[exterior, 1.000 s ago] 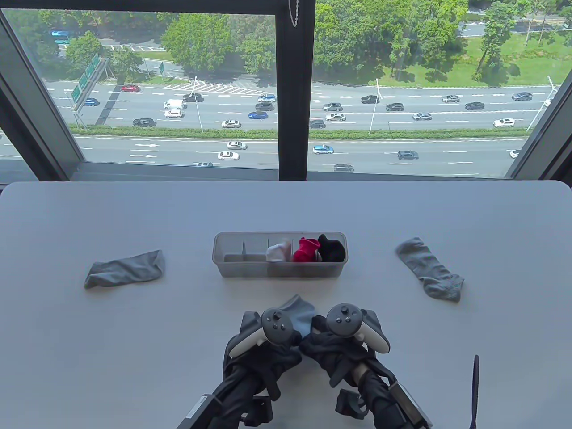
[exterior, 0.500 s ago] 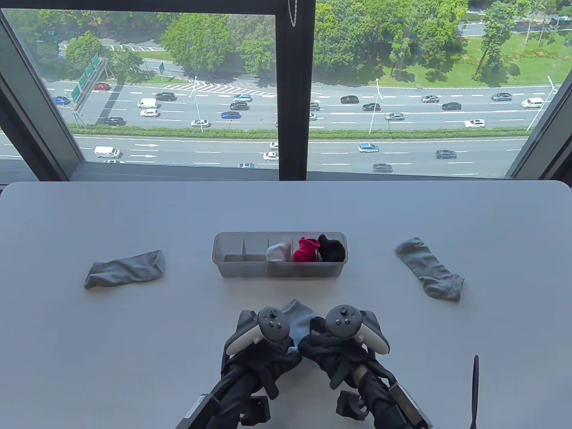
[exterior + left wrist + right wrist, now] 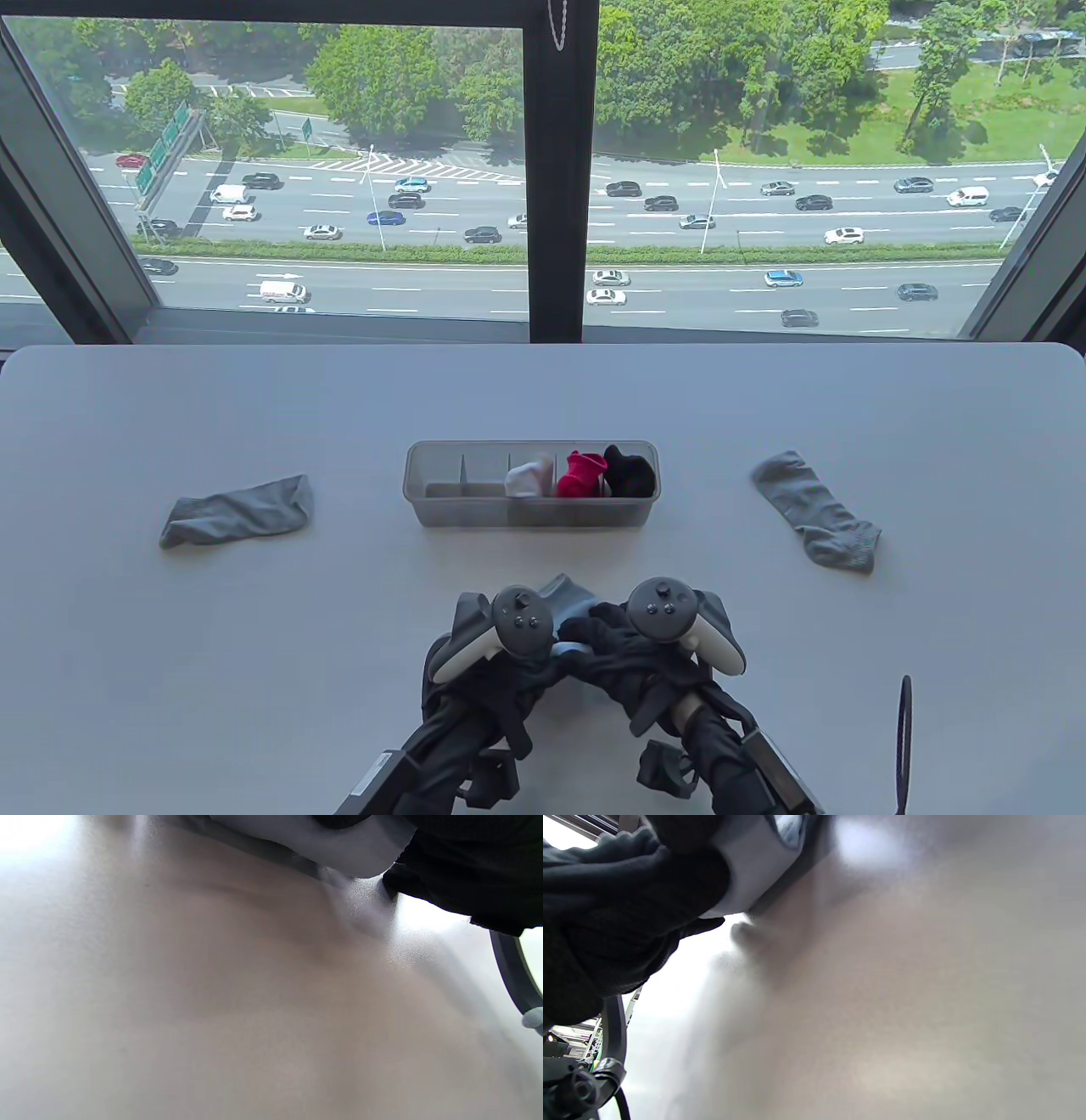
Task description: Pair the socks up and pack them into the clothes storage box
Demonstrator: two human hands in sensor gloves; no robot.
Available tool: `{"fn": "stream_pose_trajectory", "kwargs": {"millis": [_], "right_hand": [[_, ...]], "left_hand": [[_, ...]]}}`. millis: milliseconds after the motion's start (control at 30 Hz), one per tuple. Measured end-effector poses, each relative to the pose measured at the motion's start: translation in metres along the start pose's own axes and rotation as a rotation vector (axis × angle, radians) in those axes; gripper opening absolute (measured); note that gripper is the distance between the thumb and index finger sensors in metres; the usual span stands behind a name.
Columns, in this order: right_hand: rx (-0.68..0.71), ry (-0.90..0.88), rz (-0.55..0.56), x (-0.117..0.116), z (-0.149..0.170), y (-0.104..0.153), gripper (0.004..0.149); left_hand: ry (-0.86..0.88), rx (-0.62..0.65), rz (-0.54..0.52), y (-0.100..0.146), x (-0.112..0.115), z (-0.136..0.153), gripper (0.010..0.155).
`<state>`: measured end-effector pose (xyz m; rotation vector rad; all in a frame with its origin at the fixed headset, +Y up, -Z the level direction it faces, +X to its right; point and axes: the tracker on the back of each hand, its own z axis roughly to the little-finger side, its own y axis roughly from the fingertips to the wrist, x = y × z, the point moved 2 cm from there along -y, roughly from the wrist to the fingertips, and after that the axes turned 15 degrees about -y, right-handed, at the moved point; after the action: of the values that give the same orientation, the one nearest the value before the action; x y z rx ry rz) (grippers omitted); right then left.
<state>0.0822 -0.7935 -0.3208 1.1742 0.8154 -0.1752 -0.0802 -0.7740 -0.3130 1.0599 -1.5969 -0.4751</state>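
The right hand [image 3: 611, 649] has folded over the light blue sock [image 3: 570, 594].

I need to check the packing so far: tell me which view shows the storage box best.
The table view: the storage box sits whole there, with white, red and black socks in its right compartments. Neither wrist view shows it, only tabletop, gloves and light-blue sock.

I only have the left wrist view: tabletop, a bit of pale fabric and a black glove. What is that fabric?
Observer: A light blue sock, gripped by both the left hand and the right hand near the table's front edge.
Operator: Any socks packed yet?
Observer: Yes. The storage box holds white, red and black bundles in its right compartments.
Operator: What is still loose?
Observer: Two grey socks, one left of the box, one right.
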Motion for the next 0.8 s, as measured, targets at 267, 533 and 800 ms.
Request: {"fn": "stream_pose_trajectory", "kwargs": {"millis": [267, 533, 800], "right_hand": [[-0.01, -0.025, -0.009, -0.0011, 0.0022, -0.001, 0.048], [0.001, -0.071, 0.018, 0.0018, 0.0018, -0.0004, 0.045], [0.003, -0.048, 0.04, 0.0003, 0.0027, 0.0004, 0.057]], "left_hand": [[-0.029, -0.015, -0.055, 0.001, -0.0024, -0.0022, 0.051], [-0.025, 0.005, -0.017, -0.0002, 0.0005, -0.0023, 0.051], [-0.026, -0.007, -0.076, 0.0016, -0.0033, -0.0007, 0.048]]}}
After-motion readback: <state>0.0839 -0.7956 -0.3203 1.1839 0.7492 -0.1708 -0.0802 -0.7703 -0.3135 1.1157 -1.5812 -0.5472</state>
